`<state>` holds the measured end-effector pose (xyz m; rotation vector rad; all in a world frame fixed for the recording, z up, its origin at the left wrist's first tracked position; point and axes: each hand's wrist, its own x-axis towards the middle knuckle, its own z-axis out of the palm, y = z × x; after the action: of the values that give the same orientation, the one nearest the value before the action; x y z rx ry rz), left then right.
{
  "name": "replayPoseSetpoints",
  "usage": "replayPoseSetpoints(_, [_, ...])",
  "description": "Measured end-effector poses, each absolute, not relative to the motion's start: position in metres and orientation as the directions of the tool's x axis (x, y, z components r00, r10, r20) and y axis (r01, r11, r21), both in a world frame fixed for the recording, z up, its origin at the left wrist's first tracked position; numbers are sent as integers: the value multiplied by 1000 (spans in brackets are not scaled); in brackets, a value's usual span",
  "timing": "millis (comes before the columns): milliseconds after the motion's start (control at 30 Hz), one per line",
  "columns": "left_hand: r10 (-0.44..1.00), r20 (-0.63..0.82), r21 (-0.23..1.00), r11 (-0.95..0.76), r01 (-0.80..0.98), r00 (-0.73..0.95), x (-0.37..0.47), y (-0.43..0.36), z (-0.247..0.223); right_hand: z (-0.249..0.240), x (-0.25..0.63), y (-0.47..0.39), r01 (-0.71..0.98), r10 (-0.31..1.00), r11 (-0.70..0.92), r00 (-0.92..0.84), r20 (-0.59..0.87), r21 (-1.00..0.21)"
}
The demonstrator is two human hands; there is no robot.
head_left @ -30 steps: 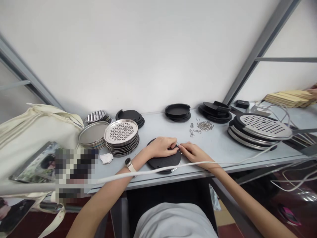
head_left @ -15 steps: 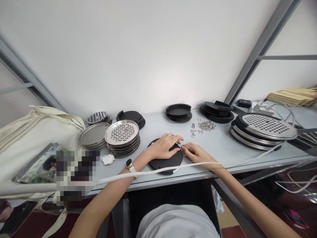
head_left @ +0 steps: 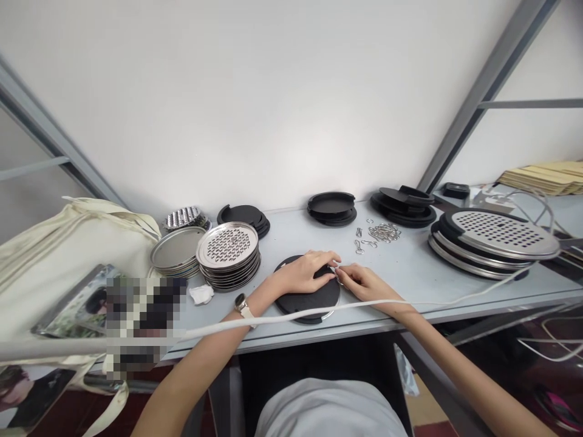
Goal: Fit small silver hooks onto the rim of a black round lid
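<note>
A flat black round disc point(head_left: 306, 303) lies near the front edge of the table. My left hand point(head_left: 306, 272) rests across its top and holds it, thumb and fingertips closing at the right rim. My right hand point(head_left: 364, 283) is pinched at that same rim. Between its fingertips is a small silvery bit that looks like a metal clip, mostly hidden by the fingers. Part of a shiny metal edge shows at the disc's lower right. Beyond my right hand lies a pile of small metal wire clips point(head_left: 385, 232), with several loose ones beside it.
Left stand a stack of round metal grater plates point(head_left: 230, 246), plain metal discs point(head_left: 177, 250) and a crumpled white tissue point(head_left: 201, 295). Black holders point(head_left: 332, 208) line the back. Graters in black frames point(head_left: 498, 233) are piled right. A white cable point(head_left: 291, 314) crosses before my forearms.
The whole view has shifted slightly. Both hands stay at the right rim of the black disc, with only small finger movement.
</note>
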<state>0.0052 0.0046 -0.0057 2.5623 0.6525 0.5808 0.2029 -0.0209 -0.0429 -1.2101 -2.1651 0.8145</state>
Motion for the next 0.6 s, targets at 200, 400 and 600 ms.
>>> replayPoseSetpoints(200, [499, 304, 522, -800, 296, 811, 5, 5, -4, -45, 205, -20, 539, 878, 391, -462, 127, -746])
replayPoseSetpoints(400, [470, 339, 556, -799, 229, 815, 5, 6, -4, -43, 206, -20, 519, 882, 344, -463, 81, -783])
replayPoseSetpoints(600, [461, 349, 569, -796, 206, 816, 6, 7, -6, -47, 208, -18, 459, 880, 323, -468, 84, -828])
